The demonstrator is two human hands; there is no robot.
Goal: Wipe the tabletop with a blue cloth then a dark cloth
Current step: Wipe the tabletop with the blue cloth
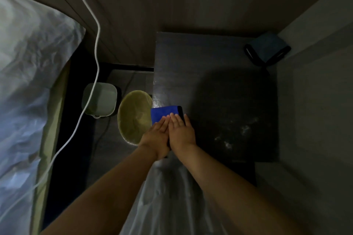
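Blue cloth [164, 113] — near half hidden under both hands [172, 131].

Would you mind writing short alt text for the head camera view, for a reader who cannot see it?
Both hands, the left hand and right hand, press flat on a blue cloth at the left edge of a dark tabletop. A yellowish basin sits on the floor beside the table, and whitish smears mark the tabletop to the right.

Both hands, left hand [157, 135] and right hand [181, 131], are pressing flat on the blue cloth [162, 114] at the tabletop's [210, 59] nine o'clock edge, a dark cloth [267, 48] lying toward one o'clock.
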